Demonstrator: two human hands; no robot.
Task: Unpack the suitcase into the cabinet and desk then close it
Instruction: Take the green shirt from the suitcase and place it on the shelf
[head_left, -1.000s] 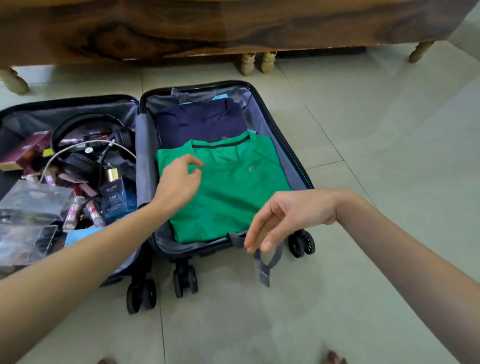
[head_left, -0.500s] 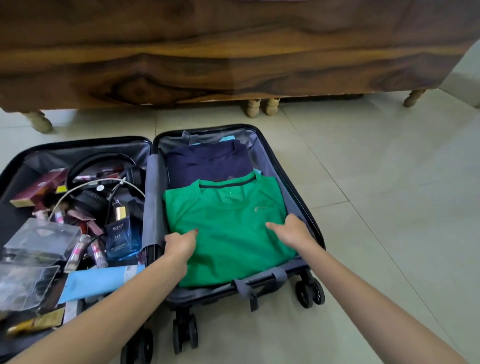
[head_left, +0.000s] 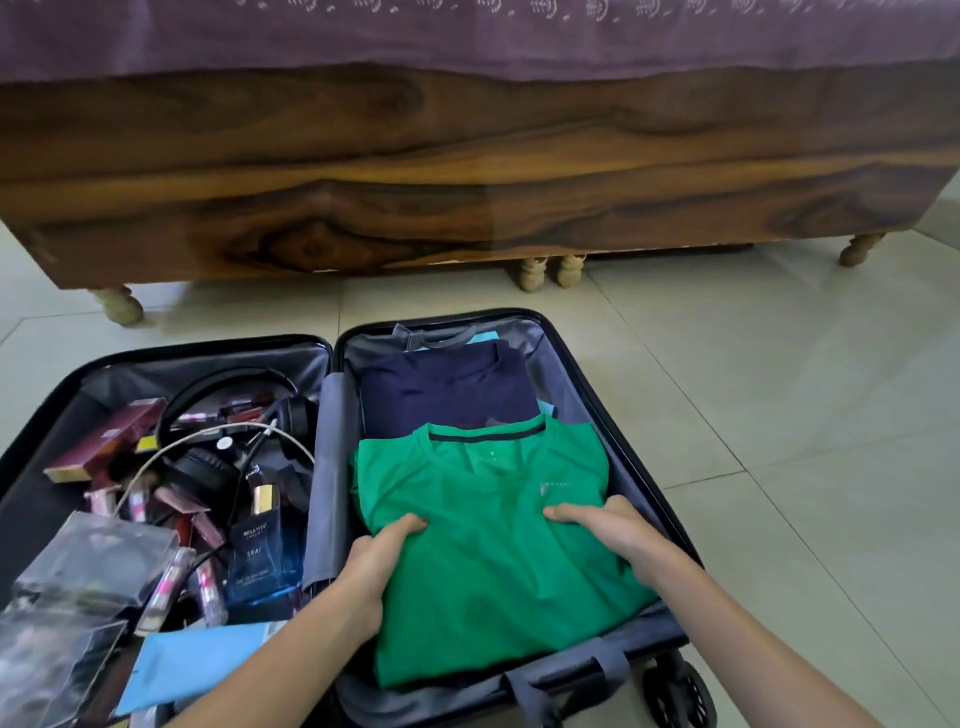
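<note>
An open black suitcase (head_left: 563, 371) lies flat on the tiled floor. In its right half a folded green shirt (head_left: 493, 577) sits on top of a navy shirt (head_left: 447, 395). My left hand (head_left: 376, 564) grips the green shirt's left edge, with the fingers curled over the fabric. My right hand (head_left: 621, 535) holds its right side, thumb lying on top. The left half is filled with black headphones (head_left: 208, 470), a blue perfume bottle (head_left: 262, 553), a maroon box (head_left: 106, 441), clear plastic boxes (head_left: 93, 564) and several small cosmetics.
A dark wooden bed frame (head_left: 467, 182) under a purple cover (head_left: 467, 36) stands just beyond the suitcase on short turned legs (head_left: 117, 306). A grey strap (head_left: 524, 691) hangs over the near rim by the wheels (head_left: 675, 696). Pale floor tiles (head_left: 779, 441) spread to the right.
My right hand let go of the grey strap. Both hands came down onto the green shirt and now hold its sides. The view has tilted up toward the bed.
</note>
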